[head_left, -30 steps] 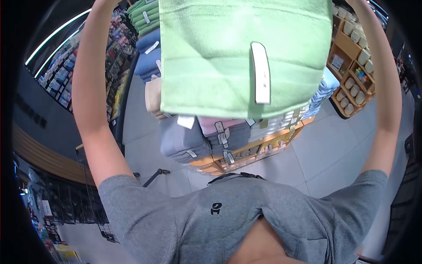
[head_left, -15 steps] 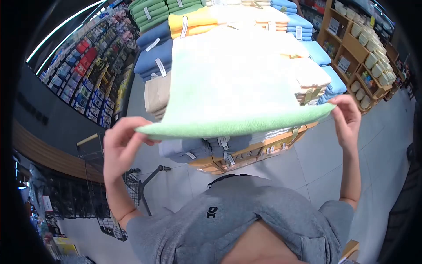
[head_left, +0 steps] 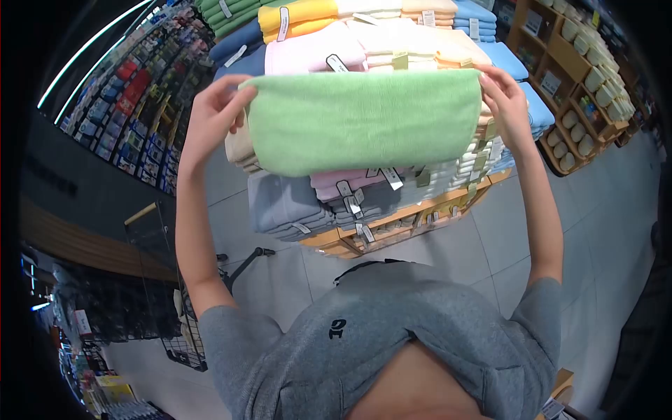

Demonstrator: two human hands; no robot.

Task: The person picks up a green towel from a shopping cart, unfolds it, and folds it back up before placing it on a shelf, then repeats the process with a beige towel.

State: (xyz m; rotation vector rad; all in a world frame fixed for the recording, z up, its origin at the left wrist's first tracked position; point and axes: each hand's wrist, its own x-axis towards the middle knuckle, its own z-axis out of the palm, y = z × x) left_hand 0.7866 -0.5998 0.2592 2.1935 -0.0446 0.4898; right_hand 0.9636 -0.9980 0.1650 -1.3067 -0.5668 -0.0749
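A light green towel (head_left: pixel 364 122) hangs stretched between my two hands, its top edge level and its lower part drooping over the stacks. My left hand (head_left: pixel 217 115) pinches the upper left corner between thumb and fingers. At the upper right corner, my right hand (head_left: pixel 505 101) grips the cloth the same way. Behind the towel lies a folded pink towel (head_left: pixel 304 56) with a tag. Below its hem show more pink towels (head_left: pixel 332 183) and folded grey towels (head_left: pixel 283 203), partly covered. Cream towels (head_left: pixel 395 38) are stacked farther back.
Yellow towels (head_left: pixel 301 17), green stacks (head_left: pixel 217 17) and blue stacks (head_left: pixel 500 59) fill the display's back and sides. A shopping cart (head_left: pixel 178 336) stands at my left. Wooden shelves (head_left: pixel 570 66) are on the right, and a wall of packaged goods (head_left: pixel 133 91) on the left.
Both hands have moved up and away from me with the towel's near edge. The towel, earlier spread out over the stacks, now hangs down from my hands, uncovering the pink and cream towels behind.
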